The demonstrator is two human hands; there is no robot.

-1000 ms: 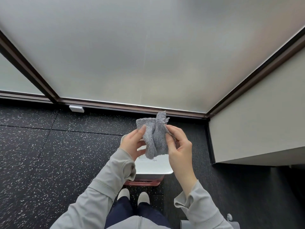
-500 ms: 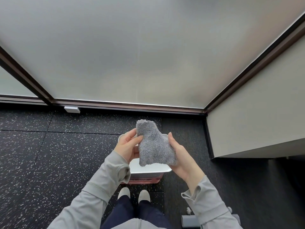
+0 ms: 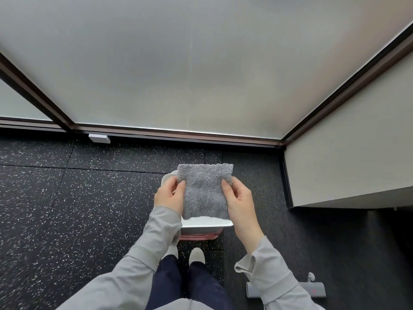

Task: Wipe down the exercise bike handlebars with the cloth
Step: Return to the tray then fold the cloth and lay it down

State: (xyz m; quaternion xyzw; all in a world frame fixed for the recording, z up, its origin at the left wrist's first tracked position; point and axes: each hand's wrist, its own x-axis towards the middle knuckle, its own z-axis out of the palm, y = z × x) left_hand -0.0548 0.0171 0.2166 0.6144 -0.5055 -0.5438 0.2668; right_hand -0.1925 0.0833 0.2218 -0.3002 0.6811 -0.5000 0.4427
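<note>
At the bottom centre, two pale shoes (image 3: 196, 256) stand on the black speckled floor (image 3: 89, 209), with a grey device (image 3: 312, 289) lying at the lower right. Just above, mid-frame, the left hand (image 3: 169, 195) and right hand (image 3: 240, 198) each close their grip on a side edge of the grey fluffy cloth (image 3: 204, 191), thumbs in front, holding it spread flat between them over a white tub (image 3: 201, 228). Farther up, the floor meets a dark-framed frosted glass panel (image 3: 190, 63) filling the upper frame.

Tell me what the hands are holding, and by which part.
The cloth: the left hand pinches its left edge, the right hand its right edge, both near the top.
</note>
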